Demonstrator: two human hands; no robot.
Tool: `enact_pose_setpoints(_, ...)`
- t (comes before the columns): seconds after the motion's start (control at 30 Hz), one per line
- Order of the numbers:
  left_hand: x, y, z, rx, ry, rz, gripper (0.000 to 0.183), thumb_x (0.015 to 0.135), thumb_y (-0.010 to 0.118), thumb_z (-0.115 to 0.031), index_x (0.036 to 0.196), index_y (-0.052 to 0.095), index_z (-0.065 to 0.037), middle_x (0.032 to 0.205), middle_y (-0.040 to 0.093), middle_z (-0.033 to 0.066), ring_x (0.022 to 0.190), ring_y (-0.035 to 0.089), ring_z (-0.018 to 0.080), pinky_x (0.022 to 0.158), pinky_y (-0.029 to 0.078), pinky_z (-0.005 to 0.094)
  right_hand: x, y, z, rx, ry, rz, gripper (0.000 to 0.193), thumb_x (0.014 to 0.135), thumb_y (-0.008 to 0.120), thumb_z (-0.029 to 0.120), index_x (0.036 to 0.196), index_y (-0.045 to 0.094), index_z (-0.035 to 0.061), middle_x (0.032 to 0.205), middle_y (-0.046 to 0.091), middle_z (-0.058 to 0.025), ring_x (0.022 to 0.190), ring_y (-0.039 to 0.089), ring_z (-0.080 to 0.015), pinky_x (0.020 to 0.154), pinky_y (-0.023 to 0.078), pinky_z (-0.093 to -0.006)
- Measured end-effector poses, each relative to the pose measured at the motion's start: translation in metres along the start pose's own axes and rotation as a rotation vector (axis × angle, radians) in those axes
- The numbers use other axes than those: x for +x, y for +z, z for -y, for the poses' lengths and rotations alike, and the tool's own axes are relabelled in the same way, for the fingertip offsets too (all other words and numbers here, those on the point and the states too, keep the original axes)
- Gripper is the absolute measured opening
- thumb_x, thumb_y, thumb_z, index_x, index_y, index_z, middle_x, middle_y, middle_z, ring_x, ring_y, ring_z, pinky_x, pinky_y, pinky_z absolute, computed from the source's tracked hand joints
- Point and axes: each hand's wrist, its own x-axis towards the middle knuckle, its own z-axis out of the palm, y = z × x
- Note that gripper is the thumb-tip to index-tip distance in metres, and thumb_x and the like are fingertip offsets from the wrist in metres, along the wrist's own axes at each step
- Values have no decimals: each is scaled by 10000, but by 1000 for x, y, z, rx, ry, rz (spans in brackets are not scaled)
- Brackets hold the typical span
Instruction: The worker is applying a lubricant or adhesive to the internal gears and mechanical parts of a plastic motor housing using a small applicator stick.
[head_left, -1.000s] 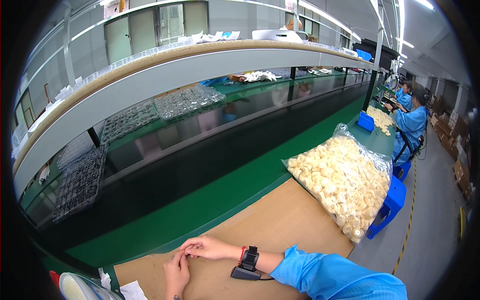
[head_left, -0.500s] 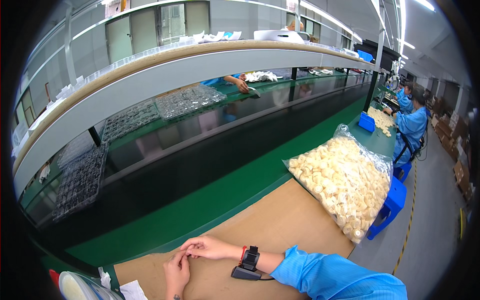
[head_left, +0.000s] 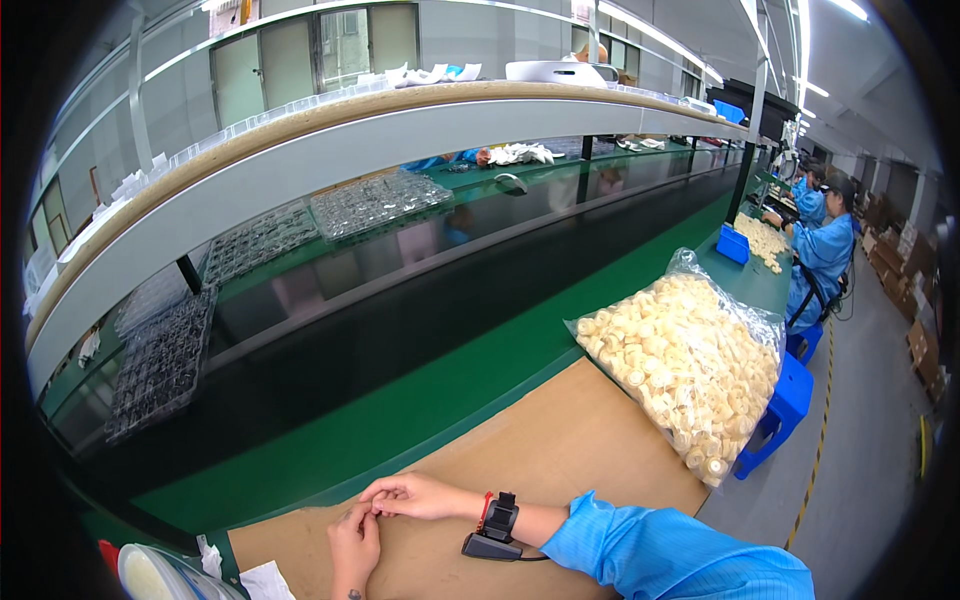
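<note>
My left hand (head_left: 354,541) and my right hand (head_left: 424,495) meet over the brown cardboard sheet (head_left: 560,430) near its front left. Their fingertips touch, with thumbs and fingers pinched closed. Whatever lies between the fingers, if anything, is too small or hidden to make out. A black device on a wristband (head_left: 500,518) and a red cord sit on my right wrist. To the right, a clear plastic bag (head_left: 690,365) full of small cream-coloured round parts lies on the cardboard's edge, apart from both hands.
A dark conveyor belt (head_left: 400,335) runs beyond the green bench (head_left: 300,440). Clear plastic trays (head_left: 380,205) sit past it, under a long shelf (head_left: 400,125). A white tub (head_left: 165,572) and paper scraps stand at lower left. Co-workers in blue (head_left: 822,250) sit beside blue stools (head_left: 785,400).
Across the belt, another person's hand has let go of a curved white piece and drawn back. A co-worker at right has shifted the head slightly. My own hands stay nearly still.
</note>
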Motion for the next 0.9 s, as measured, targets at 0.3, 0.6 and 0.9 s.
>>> enact_pose_setpoints(0.3,0,-1,-1,9,-16,17,99,804,557,0,869,630,13,703,627,179,590,619,295,538,468,351,1,1,-2,15,-18,-4,316,918,564,105,1231,549,59,1048,613,-40,933,576,-110,860,465,-258)
enact_pose_setpoints(0.6,-1,1,2,-13,-32,7,102,811,555,-8,872,634,16,708,632,180,602,624,300,547,474,357,1,1,-3,35,-19,1,304,931,532,100,1232,549,59,1070,613,-43,932,577,-107,864,467,-254)
enact_pose_setpoints(0.9,0,1,1,-19,-28,2,101,808,558,-7,871,633,16,713,633,180,604,624,298,550,473,357,1,0,-4,18,-16,3,303,941,510,107,1238,546,66,1059,611,-35,933,577,-102,865,464,-253)
